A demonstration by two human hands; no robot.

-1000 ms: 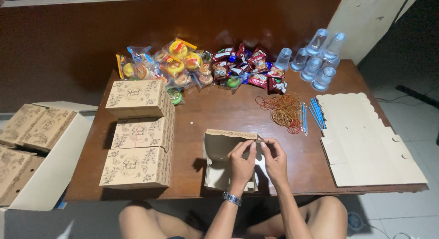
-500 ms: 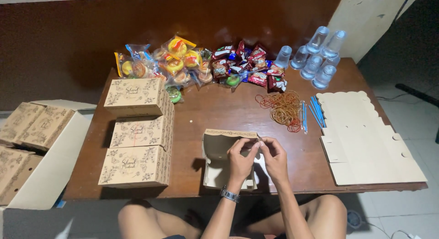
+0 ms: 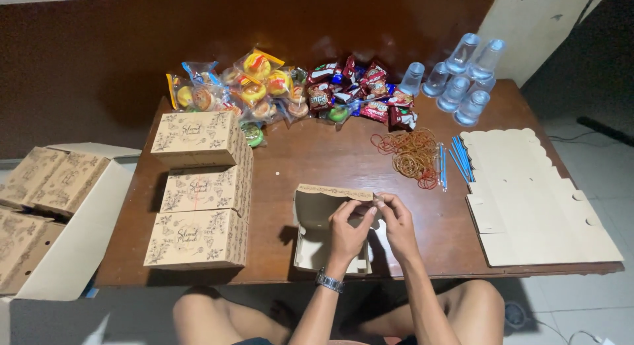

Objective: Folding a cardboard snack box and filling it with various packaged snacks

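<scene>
Left hand (image 3: 349, 227), right hand (image 3: 396, 219) pinch tan cardboard box (image 3: 316, 213) flap.

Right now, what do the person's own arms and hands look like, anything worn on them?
Both forearms are bare, with no sleeves in view. The left hand has a metal wristwatch at its wrist. The right hand shows no watch, and no gloves cover the fingers.

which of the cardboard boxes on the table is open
The half-folded box under both hands; the three printed boxes stacked at the left are closed.
</scene>
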